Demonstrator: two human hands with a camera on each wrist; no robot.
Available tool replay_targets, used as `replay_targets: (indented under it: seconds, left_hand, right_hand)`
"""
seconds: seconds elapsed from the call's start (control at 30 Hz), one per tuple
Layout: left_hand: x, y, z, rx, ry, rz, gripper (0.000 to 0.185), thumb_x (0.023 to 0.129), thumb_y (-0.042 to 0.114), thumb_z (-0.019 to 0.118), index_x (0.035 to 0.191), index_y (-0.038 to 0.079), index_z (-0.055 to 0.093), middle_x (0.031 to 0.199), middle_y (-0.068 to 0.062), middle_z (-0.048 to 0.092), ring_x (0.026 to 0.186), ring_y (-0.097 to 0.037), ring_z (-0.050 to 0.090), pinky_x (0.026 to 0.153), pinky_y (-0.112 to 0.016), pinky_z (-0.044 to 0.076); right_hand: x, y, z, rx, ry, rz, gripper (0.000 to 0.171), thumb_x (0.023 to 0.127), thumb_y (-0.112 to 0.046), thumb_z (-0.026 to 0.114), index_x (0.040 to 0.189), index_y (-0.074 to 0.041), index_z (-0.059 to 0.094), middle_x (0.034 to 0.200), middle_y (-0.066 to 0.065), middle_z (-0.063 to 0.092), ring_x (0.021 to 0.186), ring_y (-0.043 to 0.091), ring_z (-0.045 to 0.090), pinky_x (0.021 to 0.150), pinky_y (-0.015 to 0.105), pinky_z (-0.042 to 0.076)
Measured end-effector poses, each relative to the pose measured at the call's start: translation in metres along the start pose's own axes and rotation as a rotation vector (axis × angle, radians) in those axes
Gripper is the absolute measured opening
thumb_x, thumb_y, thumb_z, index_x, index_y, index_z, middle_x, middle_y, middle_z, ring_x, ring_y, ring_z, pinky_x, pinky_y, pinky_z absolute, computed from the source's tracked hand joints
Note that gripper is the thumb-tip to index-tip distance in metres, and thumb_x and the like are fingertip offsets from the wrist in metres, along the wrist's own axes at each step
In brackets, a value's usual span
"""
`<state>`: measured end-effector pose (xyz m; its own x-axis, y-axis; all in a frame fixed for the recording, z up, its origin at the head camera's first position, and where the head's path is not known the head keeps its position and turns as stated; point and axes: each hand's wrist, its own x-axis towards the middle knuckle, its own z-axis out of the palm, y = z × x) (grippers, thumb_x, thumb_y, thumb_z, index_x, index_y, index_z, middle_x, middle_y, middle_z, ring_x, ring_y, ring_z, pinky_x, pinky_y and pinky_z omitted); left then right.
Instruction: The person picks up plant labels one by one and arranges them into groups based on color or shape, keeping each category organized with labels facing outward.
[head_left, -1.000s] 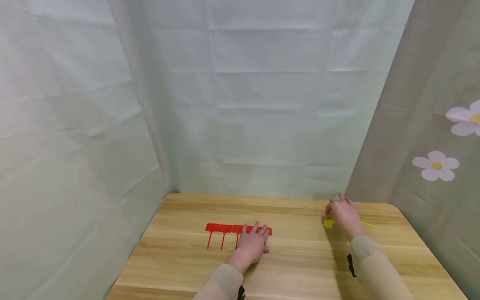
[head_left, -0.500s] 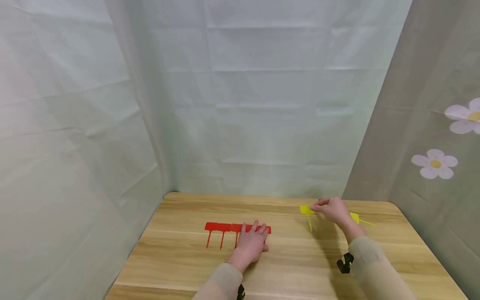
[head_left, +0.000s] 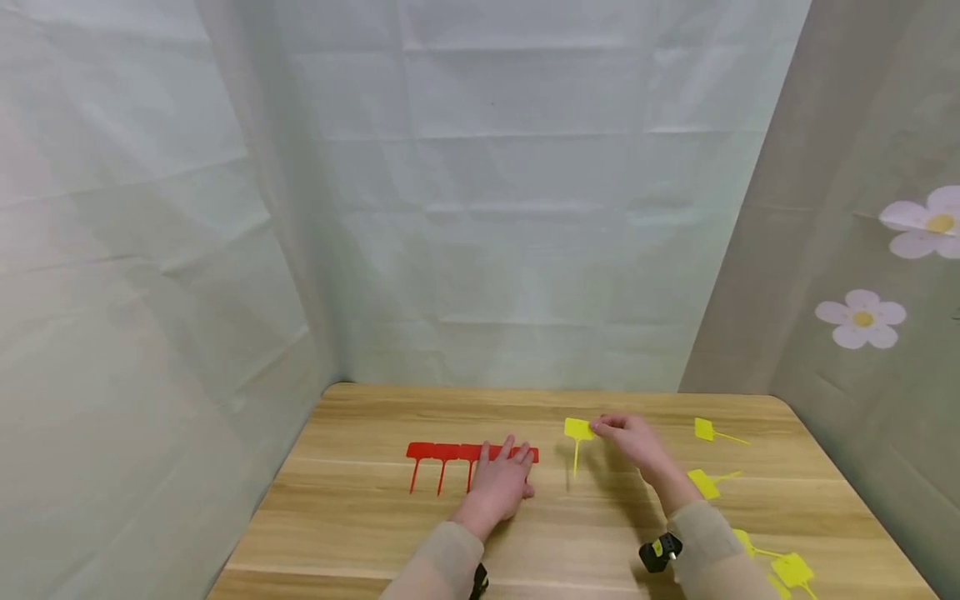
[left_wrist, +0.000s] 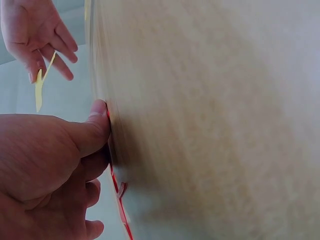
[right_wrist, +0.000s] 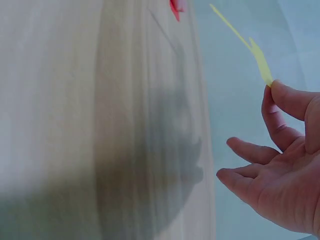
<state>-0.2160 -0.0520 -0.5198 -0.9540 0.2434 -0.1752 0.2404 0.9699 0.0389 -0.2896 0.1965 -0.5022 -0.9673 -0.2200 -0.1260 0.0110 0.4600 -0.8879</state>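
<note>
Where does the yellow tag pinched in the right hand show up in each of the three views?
Head: yellow tag mid-table, pinched by the right hand, stem hanging down.
Left wrist: upper left, under the right hand's fingers.
Right wrist: upper right, above the thumb and forefinger.
Shared landmark: the red tag strip, under the left hand.

Red tags [head_left: 471,453]: no writing can be read.
Yellow tags [head_left: 577,429]: blank, no print or numbers.
Curtain [head_left: 862,317]: flower pattern only, no words.
Table [head_left: 360,517]: no labels.
</note>
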Motion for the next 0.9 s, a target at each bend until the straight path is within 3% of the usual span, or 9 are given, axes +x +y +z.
replay_targets:
  seconds: [0.2, 0.43, 0.63, 0.9]
  left_hand:
    - [-0.001, -0.003, -0.001, -0.003, 0.005, 0.01, 0.066, 0.101, 0.041, 0.073, 0.16, 0.018, 0.054, 0.168, 0.004, 0.045, 0.162, -0.026, 0.026, 0.127, -0.061, 0.021]
    - [0.002, -0.005, 0.001, 0.003, 0.009, 0.013, 0.065, 0.101, 0.041, 0.072, 0.159, 0.019, 0.055, 0.168, 0.004, 0.045, 0.162, -0.025, 0.026, 0.127, -0.061, 0.021]
    - [0.0, -0.003, 0.002, -0.012, -0.004, 0.005, 0.066, 0.1, 0.042, 0.073, 0.159, 0.019, 0.055, 0.167, 0.004, 0.046, 0.161, -0.026, 0.027, 0.127, -0.062, 0.022]
    - [-0.003, -0.002, -0.001, 0.002, -0.005, 0.002, 0.066, 0.1, 0.042, 0.072, 0.159, 0.018, 0.055, 0.167, 0.003, 0.046, 0.161, -0.026, 0.028, 0.127, -0.062, 0.022]
  right_hand:
    - [0.002, 0.002, 0.019, -0.016, -0.007, -0.013, 0.03, 0.109, -0.025, 0.062, 0.114, 0.001, 0.076, 0.164, 0.034, 0.036, 0.154, 0.053, 0.029, 0.123, 0.067, 0.027]
    - [0.007, 0.004, 0.038, -0.133, 0.012, -0.105, 0.023, 0.107, -0.016, 0.063, 0.102, 0.0, 0.079, 0.16, 0.045, 0.031, 0.155, 0.064, 0.003, 0.124, 0.073, 0.001]
    - [0.012, 0.01, 0.051, -0.234, 0.03, -0.117, 0.022, 0.104, -0.018, 0.066, 0.097, -0.004, 0.081, 0.159, 0.048, 0.027, 0.152, 0.069, -0.002, 0.121, 0.077, 0.007]
    - [0.013, 0.006, 0.056, -0.254, 0.048, -0.078, 0.021, 0.103, -0.019, 0.068, 0.095, -0.004, 0.08, 0.162, 0.047, 0.022, 0.153, 0.067, -0.006, 0.119, 0.08, 0.009]
